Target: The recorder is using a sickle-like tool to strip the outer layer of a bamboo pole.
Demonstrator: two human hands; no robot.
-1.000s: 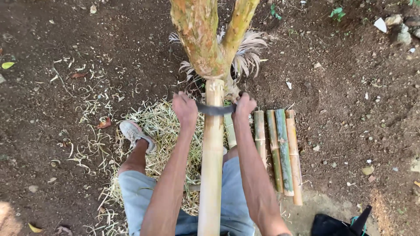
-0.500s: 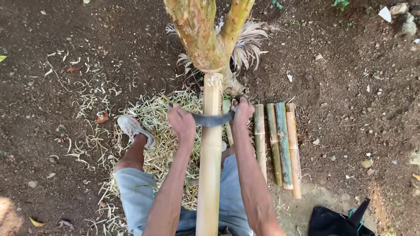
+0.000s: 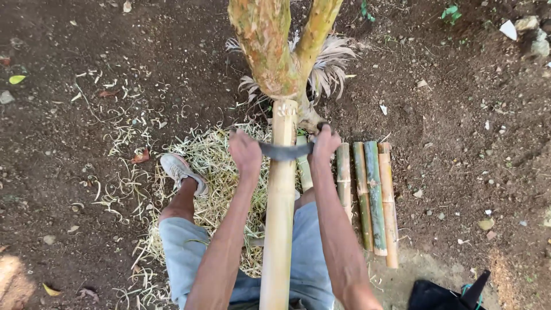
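At frame centre, left hand and right hand each fisted around an end of curved blade, laid across upright bamboo pole; cut bamboo pieces lie right.

The trunk stood close ahead of both hands, blocking forward travel. Cut poles lay just right; shavings and a shoe crowded the left. Bare soil lay open beyond.

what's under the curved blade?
The curved blade lies across the pale bamboo pole, gripped by the left hand and right hand. Its edge contact is hidden; shavings cover the ground below.
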